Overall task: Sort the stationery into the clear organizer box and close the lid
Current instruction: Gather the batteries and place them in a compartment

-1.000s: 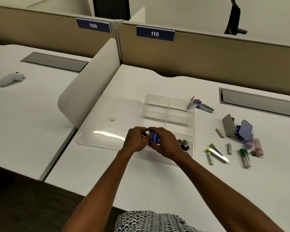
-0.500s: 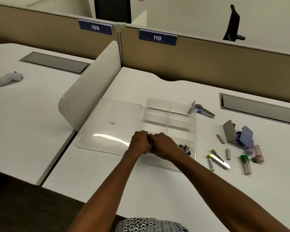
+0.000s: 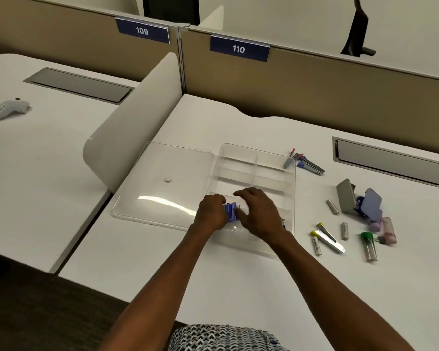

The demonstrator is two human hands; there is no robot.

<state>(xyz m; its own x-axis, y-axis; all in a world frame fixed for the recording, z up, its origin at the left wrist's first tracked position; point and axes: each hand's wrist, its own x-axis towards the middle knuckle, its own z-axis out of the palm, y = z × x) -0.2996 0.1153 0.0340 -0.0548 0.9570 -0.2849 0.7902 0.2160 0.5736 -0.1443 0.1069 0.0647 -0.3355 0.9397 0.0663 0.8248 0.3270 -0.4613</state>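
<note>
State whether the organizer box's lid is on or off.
Off: the lid lies flat on the desk left of the open organizer box.

A second ago we saw both hands pinched together round a small blue packet just above the near edge of the clear organizer box (image 3: 254, 173). Half a second ago they had closed tight over it, so that only a sliver of blue showed. Now the right hand (image 3: 260, 211) has loosened and spread its fingers, and the left hand (image 3: 212, 211) sits curled beside the blue packets (image 3: 230, 211), which show more fully between them and seem to stand inside the box's near left compartment, though the hands cover much of it.
</note>
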